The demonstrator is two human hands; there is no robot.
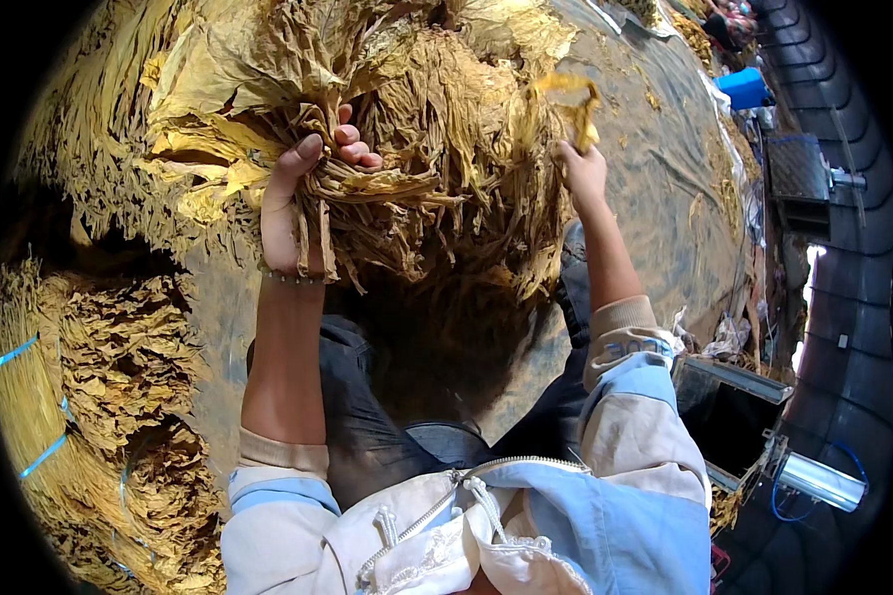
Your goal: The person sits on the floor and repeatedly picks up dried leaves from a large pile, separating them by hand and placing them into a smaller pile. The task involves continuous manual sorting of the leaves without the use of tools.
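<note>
My left hand [305, 171] is closed around the stem ends of a bunch of dried, yellow-brown tobacco leaves [283, 59]; the leaves fan out above the fist and some stems hang below the palm. To the right, my right hand [584, 171] pinches a twisted yellow strip of leaf [586, 111], which loops up from the fingers and is slightly blurred. Behind and between both hands spreads a large pile of dried tobacco leaves [446, 104], its stems drooping toward my knees.
At the lower left stand stacked leaf bundles [119, 357] with blue ties [43, 455]. A dusty dark sheet [655, 186] covers the ground at right. Beyond it are a blue bucket [744, 89], a metal-framed box [737, 416] with a silver cylinder [822, 482], and part of another person [733, 26].
</note>
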